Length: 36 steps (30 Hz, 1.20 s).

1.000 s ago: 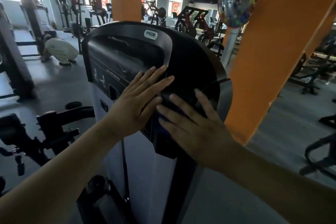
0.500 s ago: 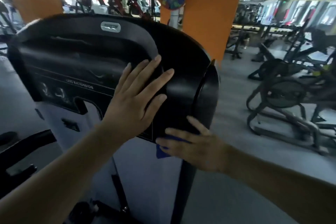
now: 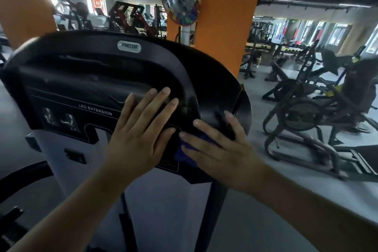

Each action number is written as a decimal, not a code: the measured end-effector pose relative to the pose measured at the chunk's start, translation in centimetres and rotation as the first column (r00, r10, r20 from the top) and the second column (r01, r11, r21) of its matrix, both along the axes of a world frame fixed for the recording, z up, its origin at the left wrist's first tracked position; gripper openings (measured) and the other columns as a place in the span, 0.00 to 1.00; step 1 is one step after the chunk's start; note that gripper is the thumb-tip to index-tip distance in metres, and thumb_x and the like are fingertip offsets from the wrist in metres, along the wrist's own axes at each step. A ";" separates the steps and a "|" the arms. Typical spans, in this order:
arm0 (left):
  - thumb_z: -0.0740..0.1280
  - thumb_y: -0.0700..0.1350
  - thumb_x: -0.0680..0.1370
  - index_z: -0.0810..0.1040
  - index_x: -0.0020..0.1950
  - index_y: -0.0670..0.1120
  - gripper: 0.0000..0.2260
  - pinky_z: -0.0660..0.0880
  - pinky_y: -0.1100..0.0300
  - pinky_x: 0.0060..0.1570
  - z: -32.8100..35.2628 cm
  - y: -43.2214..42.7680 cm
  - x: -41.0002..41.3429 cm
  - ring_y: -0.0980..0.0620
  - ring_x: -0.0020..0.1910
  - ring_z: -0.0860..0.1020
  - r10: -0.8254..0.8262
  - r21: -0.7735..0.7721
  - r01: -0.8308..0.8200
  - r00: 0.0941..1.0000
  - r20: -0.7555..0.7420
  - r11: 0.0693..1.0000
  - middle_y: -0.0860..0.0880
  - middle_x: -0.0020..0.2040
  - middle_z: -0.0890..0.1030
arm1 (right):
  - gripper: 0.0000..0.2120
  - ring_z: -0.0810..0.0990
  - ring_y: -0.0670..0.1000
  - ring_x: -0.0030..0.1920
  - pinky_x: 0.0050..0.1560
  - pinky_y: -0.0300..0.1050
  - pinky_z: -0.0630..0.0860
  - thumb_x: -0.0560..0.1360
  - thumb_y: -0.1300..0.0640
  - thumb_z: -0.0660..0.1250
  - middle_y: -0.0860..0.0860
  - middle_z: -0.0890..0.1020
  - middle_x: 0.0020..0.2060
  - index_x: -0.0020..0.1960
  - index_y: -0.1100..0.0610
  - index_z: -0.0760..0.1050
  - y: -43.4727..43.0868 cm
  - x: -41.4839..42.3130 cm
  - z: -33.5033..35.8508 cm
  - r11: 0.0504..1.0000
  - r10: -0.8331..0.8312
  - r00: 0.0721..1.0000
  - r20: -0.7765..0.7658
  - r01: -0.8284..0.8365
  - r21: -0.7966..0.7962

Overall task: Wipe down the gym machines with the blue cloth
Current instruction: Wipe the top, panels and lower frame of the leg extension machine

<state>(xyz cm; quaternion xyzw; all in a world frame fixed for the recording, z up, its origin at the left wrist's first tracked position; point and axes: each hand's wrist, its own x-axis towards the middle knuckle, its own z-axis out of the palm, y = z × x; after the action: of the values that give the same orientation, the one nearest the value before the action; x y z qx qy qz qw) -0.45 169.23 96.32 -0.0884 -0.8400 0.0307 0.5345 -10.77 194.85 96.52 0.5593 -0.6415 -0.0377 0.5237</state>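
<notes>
Cloth [image 3: 181, 154] sits under right hand [image 3: 221, 149], pressed on the lower right edge of the shroud [image 3: 204, 80], mostly hidden by the palm. Fingers straight and spread, pressing flat, no grip. Left hand [image 3: 141, 131] lies flat on the front panel, fingers straight, slightly apart, bracing, holding nothing.

Change: half a second ago right hand was at the shroud's bottom lip; it has come back up onto the curved side. Left hand hasn't shifted. Reads as up-down strokes over one patch. Front panel, top and other machines [image 3: 306, 112] likely still to do.
</notes>
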 end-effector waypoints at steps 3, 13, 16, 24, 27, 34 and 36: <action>0.61 0.50 0.90 0.67 0.85 0.44 0.24 0.58 0.33 0.83 -0.9 0.3 0.0 0.43 0.86 0.63 0.086 0.082 -0.086 0.996 0.006 0.993 0.44 0.86 0.65 | 0.15 0.66 0.57 0.83 0.79 0.76 0.60 0.86 0.48 0.69 0.45 0.73 0.80 0.71 0.47 0.83 -0.9 0.0 1.0 0.992 -0.001 0.999 0.048 0.007 -0.125; 0.62 0.48 0.89 0.70 0.84 0.46 0.23 0.54 0.31 0.83 -1.5 1.9 0.0 0.47 0.87 0.61 0.195 0.170 -0.194 0.981 0.008 0.966 0.49 0.86 0.66 | 0.18 0.64 0.57 0.84 0.83 0.71 0.57 0.89 0.46 0.64 0.48 0.75 0.79 0.75 0.51 0.80 -1.7 -1.4 5.0 0.959 0.080 0.979 0.188 -0.025 -0.283; 0.60 0.49 0.89 0.69 0.85 0.47 0.23 0.54 0.32 0.84 -1.6 2.7 -0.1 0.48 0.87 0.60 0.186 0.232 -0.187 0.982 0.025 0.955 0.50 0.86 0.65 | 0.21 0.62 0.58 0.85 0.83 0.69 0.59 0.89 0.48 0.63 0.49 0.71 0.81 0.79 0.54 0.75 -1.5 -0.7 2.7 0.960 0.092 0.948 0.304 -0.004 -0.279; 0.60 0.51 0.89 0.74 0.80 0.44 0.22 0.53 0.34 0.85 0.5 2.6 -0.2 0.49 0.86 0.63 0.147 0.221 -0.154 0.988 0.048 0.963 0.48 0.82 0.71 | 0.23 0.52 0.51 0.88 0.87 0.59 0.50 0.90 0.44 0.54 0.48 0.67 0.84 0.77 0.54 0.77 -3.5 -1.1 8.6 0.913 -0.035 0.797 0.602 0.270 -0.304; 0.61 0.51 0.89 0.75 0.80 0.44 0.21 0.54 0.35 0.85 1.5 2.3 -1.0 0.50 0.85 0.65 0.100 0.197 -0.108 0.994 0.052 0.974 0.49 0.82 0.72 | 0.25 0.49 0.47 0.87 0.87 0.54 0.50 0.90 0.44 0.52 0.46 0.61 0.86 0.82 0.54 0.71 -4.0 0.6 7.2 0.891 -0.039 0.728 0.684 0.335 -0.306; 0.61 0.54 0.88 0.77 0.79 0.44 0.22 0.57 0.42 0.85 1.3 2.4 -1.8 0.50 0.83 0.68 0.011 0.241 -0.021 0.999 0.042 0.970 0.49 0.80 0.74 | 0.22 0.61 0.47 0.84 0.84 0.53 0.61 0.88 0.49 0.57 0.47 0.70 0.82 0.81 0.51 0.73 -6.4 0.5 9.2 0.829 -0.035 0.666 0.745 0.435 -0.350; 0.61 0.55 0.88 0.77 0.79 0.45 0.23 0.59 0.43 0.85 1.4 2.0 -1.8 0.50 0.83 0.68 -0.010 0.235 0.000 0.999 0.042 0.972 0.49 0.81 0.74 | 0.22 0.63 0.50 0.84 0.83 0.56 0.64 0.88 0.50 0.57 0.49 0.71 0.82 0.81 0.47 0.72 -8.6 0.4 10.5 0.823 -0.056 0.655 0.754 0.457 -0.336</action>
<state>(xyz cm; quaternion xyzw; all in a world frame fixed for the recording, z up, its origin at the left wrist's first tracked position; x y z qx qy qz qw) -2.28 171.26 97.68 -0.0272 -0.8487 -0.0721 0.5232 -10.34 186.25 107.07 0.2728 -0.8550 0.2733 0.3463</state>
